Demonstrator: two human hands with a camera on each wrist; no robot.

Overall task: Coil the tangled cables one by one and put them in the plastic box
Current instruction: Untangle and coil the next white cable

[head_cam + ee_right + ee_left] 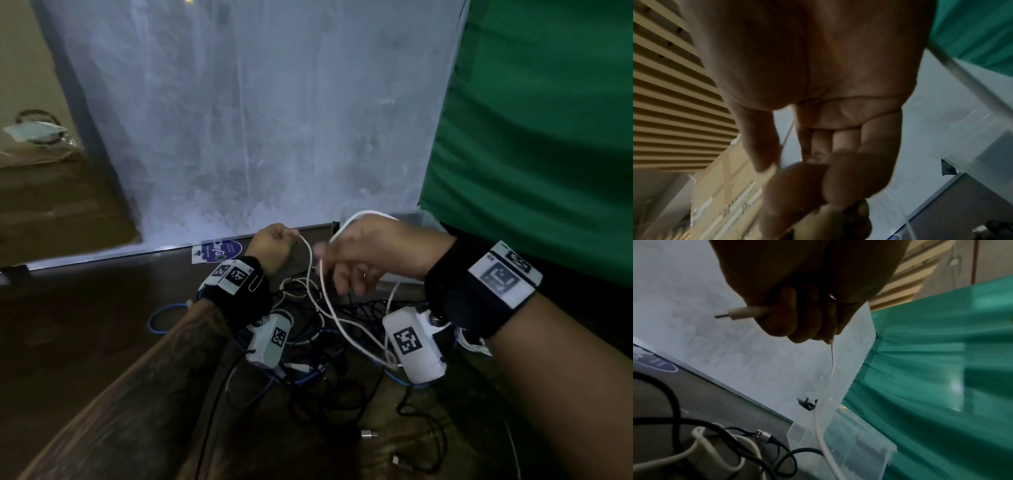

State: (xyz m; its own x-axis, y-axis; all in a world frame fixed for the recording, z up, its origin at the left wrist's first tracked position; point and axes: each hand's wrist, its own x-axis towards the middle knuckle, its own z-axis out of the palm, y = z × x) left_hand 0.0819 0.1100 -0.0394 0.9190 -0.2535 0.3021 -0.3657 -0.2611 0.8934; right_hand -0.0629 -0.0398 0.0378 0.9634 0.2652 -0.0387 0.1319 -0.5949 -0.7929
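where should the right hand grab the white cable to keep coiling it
On the slack strand just below the left hand, which already grips the plug end. Come from the right, above the pile: there the white cable hangs free, while lower down it runs into the tangled cables.

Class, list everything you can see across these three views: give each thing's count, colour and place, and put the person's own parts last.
white cable: one, white, held up between both hands, trailing into the pile
cable pile: several, black, blue, white, tangled on the table
plastic box: one, clear, at the table's far right
table: one, dark brown
sticker: one, purple and white, table's far edge
cardboard box: one, brown, far left
wrist cameras: two, white, under the wrists
left hand: grips the cable's plug end
right hand: cable looped over it
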